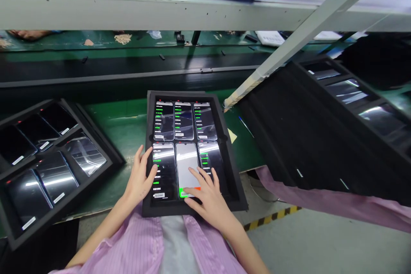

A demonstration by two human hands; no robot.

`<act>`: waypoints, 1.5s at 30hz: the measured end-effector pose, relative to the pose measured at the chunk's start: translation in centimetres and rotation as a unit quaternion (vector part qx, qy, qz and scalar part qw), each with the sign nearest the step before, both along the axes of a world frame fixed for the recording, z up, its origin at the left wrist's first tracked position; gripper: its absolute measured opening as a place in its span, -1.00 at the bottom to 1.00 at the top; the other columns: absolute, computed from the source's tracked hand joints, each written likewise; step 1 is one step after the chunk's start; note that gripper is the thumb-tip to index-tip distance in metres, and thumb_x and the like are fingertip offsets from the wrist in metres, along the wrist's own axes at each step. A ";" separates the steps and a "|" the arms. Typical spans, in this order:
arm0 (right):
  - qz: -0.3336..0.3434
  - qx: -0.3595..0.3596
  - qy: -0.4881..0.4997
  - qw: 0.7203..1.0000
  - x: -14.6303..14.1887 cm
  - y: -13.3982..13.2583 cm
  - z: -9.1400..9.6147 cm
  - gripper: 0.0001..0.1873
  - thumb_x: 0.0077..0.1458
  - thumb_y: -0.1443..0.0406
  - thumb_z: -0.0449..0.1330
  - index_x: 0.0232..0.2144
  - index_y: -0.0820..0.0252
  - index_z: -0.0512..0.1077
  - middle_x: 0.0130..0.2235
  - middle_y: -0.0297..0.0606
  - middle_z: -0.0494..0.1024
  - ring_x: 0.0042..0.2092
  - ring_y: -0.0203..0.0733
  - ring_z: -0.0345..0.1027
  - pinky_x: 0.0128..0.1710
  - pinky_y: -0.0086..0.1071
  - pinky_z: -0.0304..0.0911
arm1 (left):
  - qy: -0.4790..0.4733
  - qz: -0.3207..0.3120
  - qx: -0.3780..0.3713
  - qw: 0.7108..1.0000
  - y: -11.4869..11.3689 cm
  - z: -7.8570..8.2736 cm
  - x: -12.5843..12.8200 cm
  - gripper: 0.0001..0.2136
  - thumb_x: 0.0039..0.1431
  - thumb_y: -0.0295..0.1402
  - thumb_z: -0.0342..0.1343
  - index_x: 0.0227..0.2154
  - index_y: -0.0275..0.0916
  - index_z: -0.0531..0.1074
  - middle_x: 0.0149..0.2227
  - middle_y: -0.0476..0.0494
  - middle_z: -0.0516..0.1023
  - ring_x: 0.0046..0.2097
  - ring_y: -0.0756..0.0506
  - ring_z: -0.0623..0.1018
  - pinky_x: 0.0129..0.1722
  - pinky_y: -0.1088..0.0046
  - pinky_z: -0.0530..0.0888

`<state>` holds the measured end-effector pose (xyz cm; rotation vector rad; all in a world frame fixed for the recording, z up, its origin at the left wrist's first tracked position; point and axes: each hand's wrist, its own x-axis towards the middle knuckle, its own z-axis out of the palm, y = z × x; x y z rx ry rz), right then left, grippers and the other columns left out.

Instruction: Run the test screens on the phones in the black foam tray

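A black foam tray [150,137] lies in front of me, partly over the bench edge, with several phones lit in two rows. The near middle phone [186,165] shows a pale screen with a green and red bar at its bottom. My right hand [208,199] rests on that phone, fingers spread, a fingertip near the bar. My left hand [141,175] lies open on the tray's left edge, thumb touching the near left phone [164,171]. Neither hand holds anything.
A second black tray [6,218] of dark-screened phones sits at the left. At the right, stacked black trays [308,137] with more phones tilt on a pink cloth [337,205]. A dark conveyor belt [96,72] runs behind; a white shelf [128,13] and slanted post [289,47] stand overhead.
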<state>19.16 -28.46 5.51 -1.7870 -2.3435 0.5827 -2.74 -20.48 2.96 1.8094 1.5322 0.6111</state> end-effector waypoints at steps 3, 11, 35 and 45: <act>0.001 0.022 0.011 1.000 0.7 0.7 0.0 -0.67 0.17 0.08 -0.04 -0.17 -0.09 0.47 0.17 -0.22 0.23 0.20 0.01 0.03 0.16 0.17 -0.19 | 0.030 -0.016 0.013 0.999 1.2 0.4 0.0 -0.60 0.24 -0.22 -0.20 0.12 -0.17 0.16 0.25 -0.29 -0.03 0.20 -0.23 0.23 0.13 0.07 0.23; -0.021 0.122 -0.048 0.991 4.1 9.7 -1.1 -0.60 0.23 0.17 -0.18 -0.09 0.01 0.41 0.09 -0.17 0.31 0.16 -0.06 0.07 0.19 0.08 -0.22 | 0.201 -0.033 0.034 0.978 6.7 1.9 2.0 -0.59 0.26 -0.23 -0.25 0.11 -0.18 0.22 0.19 -0.35 0.13 -0.07 -0.27 0.50 -0.08 0.08 0.39; -0.129 0.200 -0.088 0.967 7.3 12.8 -3.0 -0.62 0.04 0.44 -0.07 -0.24 0.06 0.47 0.01 -0.15 0.33 0.08 -0.02 0.11 0.12 0.15 -0.12 | 0.229 -0.027 0.017 0.973 7.4 2.3 2.7 -0.59 0.23 -0.28 -0.23 0.11 -0.14 0.26 0.15 -0.35 0.19 -0.03 -0.30 0.46 -0.07 0.11 0.37; -0.156 0.228 -0.072 0.958 7.7 9.2 -1.6 -0.63 0.01 0.46 -0.07 -0.25 0.07 0.43 -0.04 -0.16 0.32 0.06 -0.05 0.13 0.13 0.16 -0.15 | 0.013 -0.019 -0.019 1.000 5.3 0.8 1.6 -0.43 0.15 -0.29 -0.11 0.23 -0.26 -0.05 0.24 -0.37 0.04 0.25 -0.30 0.11 0.15 0.05 0.14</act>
